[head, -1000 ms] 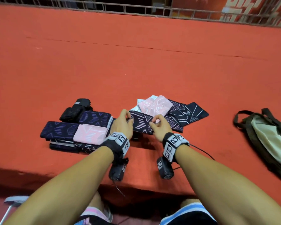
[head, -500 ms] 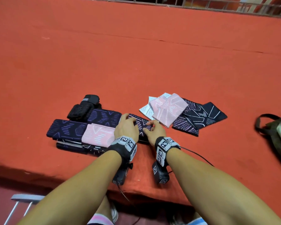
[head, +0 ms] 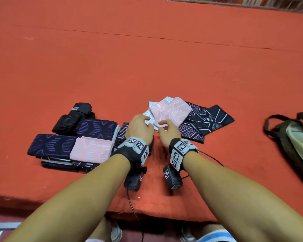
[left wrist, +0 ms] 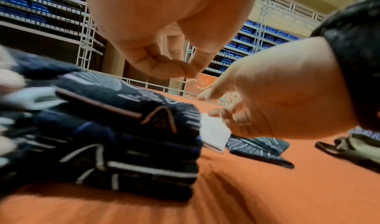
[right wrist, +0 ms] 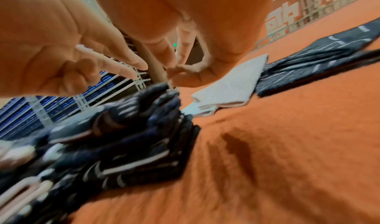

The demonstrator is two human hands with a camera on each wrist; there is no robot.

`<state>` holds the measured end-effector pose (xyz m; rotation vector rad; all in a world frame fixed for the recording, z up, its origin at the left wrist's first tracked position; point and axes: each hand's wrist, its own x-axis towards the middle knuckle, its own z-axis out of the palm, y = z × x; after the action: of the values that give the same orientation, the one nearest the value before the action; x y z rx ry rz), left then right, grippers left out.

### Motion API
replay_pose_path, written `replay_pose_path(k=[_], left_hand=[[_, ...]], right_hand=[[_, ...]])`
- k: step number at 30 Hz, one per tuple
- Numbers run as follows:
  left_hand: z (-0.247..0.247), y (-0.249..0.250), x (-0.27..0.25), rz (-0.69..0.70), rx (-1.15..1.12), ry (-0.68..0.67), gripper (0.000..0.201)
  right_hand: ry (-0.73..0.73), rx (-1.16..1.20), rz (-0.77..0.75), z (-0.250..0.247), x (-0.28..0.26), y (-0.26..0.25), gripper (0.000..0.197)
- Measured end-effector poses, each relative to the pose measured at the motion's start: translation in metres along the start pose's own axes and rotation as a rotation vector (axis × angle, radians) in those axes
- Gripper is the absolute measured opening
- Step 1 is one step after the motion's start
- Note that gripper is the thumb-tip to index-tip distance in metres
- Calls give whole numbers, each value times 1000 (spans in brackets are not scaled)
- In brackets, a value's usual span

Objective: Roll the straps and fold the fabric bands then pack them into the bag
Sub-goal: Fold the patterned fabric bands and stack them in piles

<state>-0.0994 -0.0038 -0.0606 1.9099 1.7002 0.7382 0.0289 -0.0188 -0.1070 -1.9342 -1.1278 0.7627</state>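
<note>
Orange felt tabletop (head: 147, 58) is carrying everything: olive canvas bag (head: 294, 137) lying far right, folded navy patterned bands stack (head: 63, 147) at left, unfolded pink knit band (head: 171, 110) w/ others mid-table. Left hand (head: 138, 128) & right hand (head: 168, 131) are hovering near it, fingers loosely curled, holding nothing. Band's looking soft, light, floppy; prob best pinching both ends.

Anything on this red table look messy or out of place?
The unfolded bands on the right lie fanned and overlapping at odd angles, unlike the squared folded stack on the left. The bag lies slumped at the far right. Nothing looks damaged.
</note>
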Motion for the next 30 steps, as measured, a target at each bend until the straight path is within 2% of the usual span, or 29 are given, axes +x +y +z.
replay_pose_path(k=[4,7,9,13,16,19,20,23,26,28,30], left_hand=[[19,18,11,-61,-235,-63,23],[34,15,11,-52,-295,-106,20],[38,8,11,-47,-333,-122,20],[41,2,9,-83,-376,-142,22],[42,4,6,-84,-387,-140,20],[43,9,4,-66,-385,-137,24],[45,11,2,-56,-370,-145,26],[53,20,-15,-2,-321,-191,30],[63,27,-42,58,-149,-249,47],[72,25,-58,33,-113,-292,55],[81,19,-73,-1,-153,-308,62]], right_hand=[[11,60,170,-23,26,27,31],[-2,118,242,-9,81,91,48],[7,139,256,-4,95,99,50],[20,153,221,-11,74,49,39],[37,199,217,-17,68,34,28],[67,292,230,-36,55,27,8],[79,307,245,-45,48,25,10],[77,360,370,-76,26,26,13],[42,413,491,-104,2,38,11],[76,505,570,-114,-10,51,23],[77,579,643,-118,-24,62,17]])
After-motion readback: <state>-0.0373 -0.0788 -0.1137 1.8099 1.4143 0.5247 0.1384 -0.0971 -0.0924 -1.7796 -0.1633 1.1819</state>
